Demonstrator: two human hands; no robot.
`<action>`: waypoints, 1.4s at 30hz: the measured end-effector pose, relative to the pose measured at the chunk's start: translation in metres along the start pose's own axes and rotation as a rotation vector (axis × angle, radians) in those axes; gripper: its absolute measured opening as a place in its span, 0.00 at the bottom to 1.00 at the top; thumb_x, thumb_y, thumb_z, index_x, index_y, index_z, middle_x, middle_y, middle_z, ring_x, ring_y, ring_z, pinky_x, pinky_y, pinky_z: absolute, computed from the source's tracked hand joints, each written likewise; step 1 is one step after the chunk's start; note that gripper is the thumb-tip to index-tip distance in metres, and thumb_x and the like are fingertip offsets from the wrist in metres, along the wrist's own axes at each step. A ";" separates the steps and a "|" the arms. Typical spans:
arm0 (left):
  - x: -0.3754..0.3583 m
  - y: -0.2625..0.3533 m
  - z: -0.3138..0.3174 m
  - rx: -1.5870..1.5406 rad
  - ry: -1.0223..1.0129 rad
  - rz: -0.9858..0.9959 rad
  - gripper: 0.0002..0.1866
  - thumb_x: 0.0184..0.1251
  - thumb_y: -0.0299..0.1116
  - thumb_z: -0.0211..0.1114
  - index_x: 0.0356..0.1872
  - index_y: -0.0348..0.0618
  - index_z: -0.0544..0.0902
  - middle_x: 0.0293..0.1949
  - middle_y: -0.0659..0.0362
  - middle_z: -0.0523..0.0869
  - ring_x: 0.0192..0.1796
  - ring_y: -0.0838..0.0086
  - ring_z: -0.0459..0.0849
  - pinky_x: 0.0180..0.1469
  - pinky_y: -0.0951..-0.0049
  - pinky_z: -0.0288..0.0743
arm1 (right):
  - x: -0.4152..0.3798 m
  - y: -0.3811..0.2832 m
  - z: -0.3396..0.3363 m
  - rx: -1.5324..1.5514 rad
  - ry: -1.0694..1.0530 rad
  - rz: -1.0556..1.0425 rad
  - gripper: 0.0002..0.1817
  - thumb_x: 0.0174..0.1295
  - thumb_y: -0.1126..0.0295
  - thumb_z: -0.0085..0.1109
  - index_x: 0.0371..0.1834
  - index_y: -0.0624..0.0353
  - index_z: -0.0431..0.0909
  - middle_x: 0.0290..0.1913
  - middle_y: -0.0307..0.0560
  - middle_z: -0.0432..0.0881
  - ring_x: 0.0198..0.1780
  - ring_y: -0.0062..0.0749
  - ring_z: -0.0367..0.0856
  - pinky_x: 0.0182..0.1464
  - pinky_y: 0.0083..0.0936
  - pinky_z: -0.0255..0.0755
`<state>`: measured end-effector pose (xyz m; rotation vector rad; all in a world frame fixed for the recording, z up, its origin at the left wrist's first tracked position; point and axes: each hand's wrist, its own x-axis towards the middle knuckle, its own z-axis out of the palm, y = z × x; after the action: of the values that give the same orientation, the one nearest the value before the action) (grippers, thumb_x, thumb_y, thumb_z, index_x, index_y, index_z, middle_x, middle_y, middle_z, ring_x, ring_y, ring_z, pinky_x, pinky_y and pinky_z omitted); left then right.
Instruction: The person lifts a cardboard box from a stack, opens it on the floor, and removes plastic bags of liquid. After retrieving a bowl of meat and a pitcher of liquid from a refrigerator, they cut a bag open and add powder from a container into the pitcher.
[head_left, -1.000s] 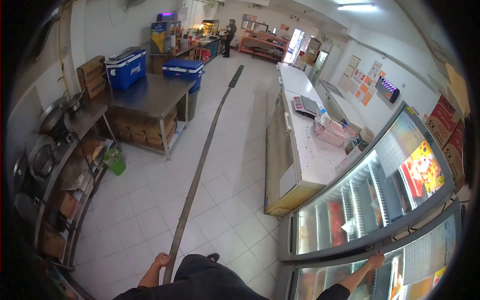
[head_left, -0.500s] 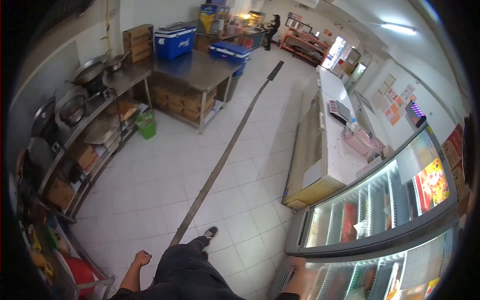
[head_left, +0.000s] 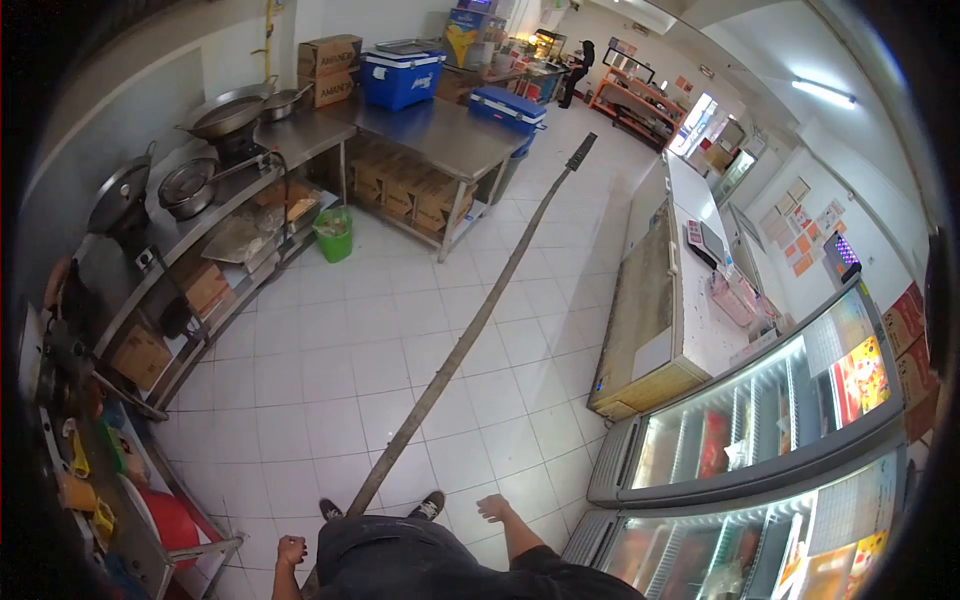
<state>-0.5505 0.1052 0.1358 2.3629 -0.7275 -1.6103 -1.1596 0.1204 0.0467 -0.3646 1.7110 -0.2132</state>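
My left hand [head_left: 292,549] hangs low beside my body with its fingers curled in, and I see nothing in it. Nearest to it is the corner of a metal rack [head_left: 225,545] on the left. My right hand [head_left: 493,508] is held out over the tiled floor, fingers apart and holding nothing. A glass-door display fridge [head_left: 600,540] stands to its right. Between my shoes runs a long dark strip [head_left: 440,385] along the floor, ending at a dark grate.
A steel table [head_left: 425,130] bears blue coolers [head_left: 402,78]. Woks [head_left: 228,112] sit on the left counter, near a green bin [head_left: 333,236]. A chest freezer [head_left: 640,310] with a scale [head_left: 706,242] stands at right. A person [head_left: 577,73] stands far back.
My right hand has swung forward from in front of the fridge to over the floor. Both my shoes now show, and the view has turned left, shifting the room rightward.
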 end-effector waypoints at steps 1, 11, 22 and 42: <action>0.008 -0.018 -0.012 0.002 0.019 -0.025 0.12 0.63 0.36 0.64 0.40 0.39 0.77 0.28 0.55 0.84 0.24 0.70 0.83 0.21 0.68 0.76 | 0.001 -0.002 0.007 0.007 0.006 0.029 0.15 0.66 0.58 0.59 0.48 0.56 0.81 0.40 0.42 0.86 0.33 0.27 0.81 0.35 0.31 0.80; 0.070 -0.169 -0.141 1.046 0.089 0.777 0.12 0.63 0.34 0.56 0.42 0.41 0.82 0.40 0.46 0.84 0.46 0.51 0.82 0.50 0.49 0.75 | 0.066 -0.043 0.097 -0.546 0.082 -0.506 0.16 0.65 0.60 0.57 0.46 0.61 0.83 0.37 0.49 0.87 0.35 0.34 0.86 0.30 0.32 0.80; 0.049 -0.110 -0.183 -0.119 0.201 0.219 0.21 0.70 0.45 0.62 0.51 0.36 0.80 0.40 0.49 0.87 0.44 0.65 0.86 0.49 0.66 0.78 | -0.099 -0.158 0.230 -0.269 -0.028 -0.044 0.17 0.70 0.62 0.53 0.56 0.60 0.76 0.48 0.51 0.85 0.45 0.39 0.84 0.47 0.41 0.80; 0.060 -0.123 -0.232 -0.223 0.676 0.182 0.15 0.70 0.36 0.64 0.51 0.38 0.80 0.44 0.49 0.88 0.48 0.61 0.88 0.47 0.65 0.81 | 0.079 -0.607 0.535 -0.626 -0.331 -0.447 0.18 0.68 0.60 0.57 0.55 0.58 0.78 0.42 0.47 0.86 0.39 0.30 0.85 0.38 0.28 0.80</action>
<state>-0.2864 0.1550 0.1262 2.3595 -0.5538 -0.6938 -0.5720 -0.4400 0.0893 -1.1826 1.3169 0.0688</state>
